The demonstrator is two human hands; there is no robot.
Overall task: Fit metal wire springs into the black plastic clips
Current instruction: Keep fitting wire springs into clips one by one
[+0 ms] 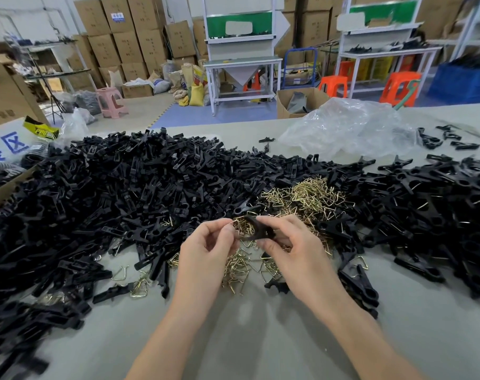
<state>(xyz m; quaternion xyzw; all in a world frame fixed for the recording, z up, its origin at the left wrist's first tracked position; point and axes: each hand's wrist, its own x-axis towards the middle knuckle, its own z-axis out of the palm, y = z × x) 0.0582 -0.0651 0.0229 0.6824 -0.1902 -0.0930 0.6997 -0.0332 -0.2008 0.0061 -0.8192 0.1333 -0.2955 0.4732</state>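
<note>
Head view: we see both hands held just above the desk (260, 338), a little in from its near edge and about midway along it. The right hand (290, 250) grips one black plastic clip (256, 232), its fingers (270, 223) curled over the clip's right end and the thumb beneath. The clip's long axis runs roughly left to right across the desk. Its forked, spread end points toward the left hand (206, 250).

The left hand's fingers (224, 229) are clenched, with thumb and forefinger pinching a brass-coloured wire spring (237, 219) right at the clip's open end. We cannot tell whether the spring is seated in it.

Directly below and behind the hands lies a loose pile of springs (310, 193). A broad heap of clips (118, 187) fills the left half of the desk out to its left edge. A second heap (439, 204) runs toward the right edge. A crumpled clear plastic bag (348, 127) sits by the far edge, well apart from the hands.
</note>
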